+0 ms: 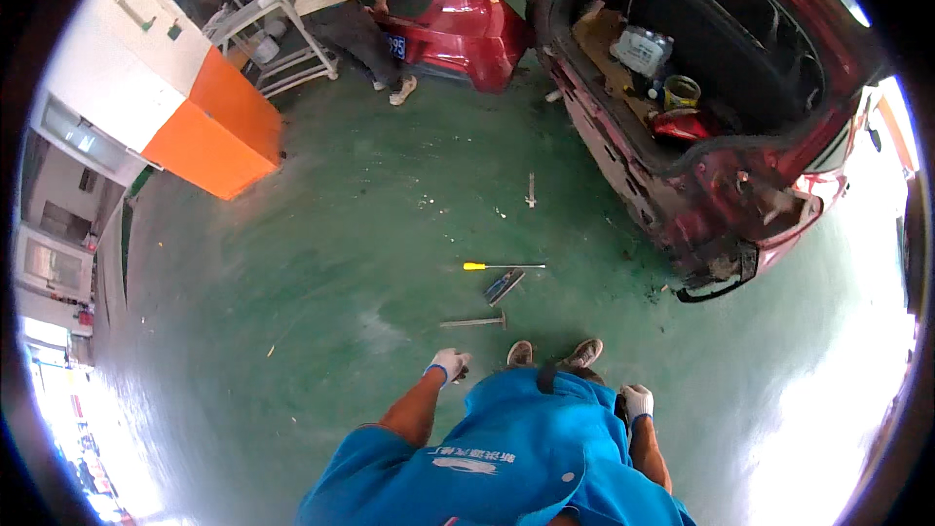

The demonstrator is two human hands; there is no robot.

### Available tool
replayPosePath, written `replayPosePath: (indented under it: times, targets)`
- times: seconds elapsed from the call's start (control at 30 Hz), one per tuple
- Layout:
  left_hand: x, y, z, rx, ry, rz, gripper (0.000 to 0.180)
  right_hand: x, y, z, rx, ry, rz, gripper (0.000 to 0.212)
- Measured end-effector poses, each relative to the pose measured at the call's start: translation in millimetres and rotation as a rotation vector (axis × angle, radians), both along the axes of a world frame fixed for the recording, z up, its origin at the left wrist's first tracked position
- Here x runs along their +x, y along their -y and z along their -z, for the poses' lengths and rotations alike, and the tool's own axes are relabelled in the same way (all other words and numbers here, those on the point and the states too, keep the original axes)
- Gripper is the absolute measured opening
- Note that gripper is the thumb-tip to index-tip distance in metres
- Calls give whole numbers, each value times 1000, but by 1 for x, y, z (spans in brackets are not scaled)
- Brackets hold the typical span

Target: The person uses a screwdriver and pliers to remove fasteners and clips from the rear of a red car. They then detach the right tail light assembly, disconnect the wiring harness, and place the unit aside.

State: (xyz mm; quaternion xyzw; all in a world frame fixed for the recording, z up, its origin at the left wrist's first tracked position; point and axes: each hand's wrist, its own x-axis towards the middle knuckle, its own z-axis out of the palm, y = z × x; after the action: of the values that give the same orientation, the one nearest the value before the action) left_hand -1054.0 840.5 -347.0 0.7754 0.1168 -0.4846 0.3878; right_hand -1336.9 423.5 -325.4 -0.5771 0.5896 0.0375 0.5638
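Observation:
My left hand (449, 365) wears a white glove with a blue cuff and hangs over the floor, its fingers curled inward. Whether anything sits inside those fingers is hidden. Beside my right hip is my right hand (638, 401), also gloved and closed; something dark shows along its inner side, too hidden to name. On the floor past my shoes lie a hammer-like T-shaped tool (474, 321), blue-handled pliers (504, 284) and a screwdriver (502, 266) with a yellow handle. The T-shaped tool is nearest to my left hand, but apart from it.
Ahead on the right stands a red car (643, 166), its tailgate raised and rear bumper off. A co-worker (341, 0) at the far left bends over a red bumper (467, 39). Left of them are an orange-and-white pillar (214, 127) and a metal rack (292, 39). Another slim tool (531, 190) lies farther off.

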Motion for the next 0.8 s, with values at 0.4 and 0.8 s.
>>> replayPosePath:
  times: [0.4, 0.8]
  targets:
    - [5, 10, 2, -30, -78, -59, 35, -7, 4, 15, -94, 7, -71, 24]
    - [13, -22, 43, 3, 142, 258, 35, -9, 5, 20, -183, 10, 64, 24]
